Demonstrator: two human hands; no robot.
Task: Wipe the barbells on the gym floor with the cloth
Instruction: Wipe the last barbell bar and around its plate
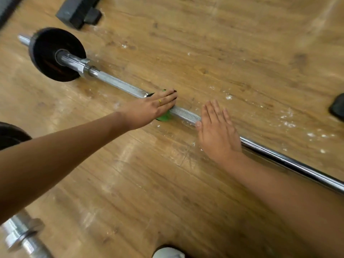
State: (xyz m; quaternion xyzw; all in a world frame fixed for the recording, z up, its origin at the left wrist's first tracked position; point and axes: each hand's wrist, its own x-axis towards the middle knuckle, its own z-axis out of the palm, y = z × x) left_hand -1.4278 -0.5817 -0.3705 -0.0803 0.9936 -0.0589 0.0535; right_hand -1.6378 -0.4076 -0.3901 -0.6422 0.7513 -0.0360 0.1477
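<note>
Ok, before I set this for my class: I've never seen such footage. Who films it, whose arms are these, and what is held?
No machine here: one camera worn on a person's head looks down at their own bare hands. A long chrome steel barbell with a round black weight plate lies on the scuffed wooden floor. The left hand presses a small green cloth flat against the bar; the right hand rests open on the bar beside it. Fingers are straight, so nothing is gripped. Another barbell's chrome end shows lower left.

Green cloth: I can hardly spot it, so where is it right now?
In the head view, left of centre, the green cloth lies over the knurled chrome barbell bar under the flat left hand, beside the right hand.
</note>
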